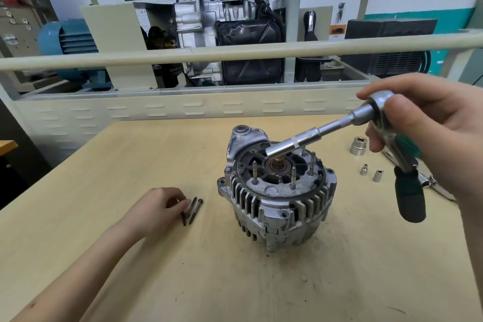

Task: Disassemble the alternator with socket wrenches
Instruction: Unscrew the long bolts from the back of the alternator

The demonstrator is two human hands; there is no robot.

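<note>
A silver alternator [277, 198] stands on the wooden table [130, 159], open end up, with several studs sticking out of it. My right hand [428, 123] grips the head of a ratchet wrench [386, 123] with a green and black handle. Its extension and long socket [292, 145] slant down to the alternator's top, just above the central shaft. To the left, my left hand [156, 206] rests on the table, its fingertips touching long dark bolts [192, 210] that lie side by side.
A large socket [358, 146] and two small sockets [371, 172] stand on the table to the alternator's right, with metal tools [433, 183] lying beyond them. A cream rail [235, 53] and a gearbox training stand [230, 34] rise behind the table.
</note>
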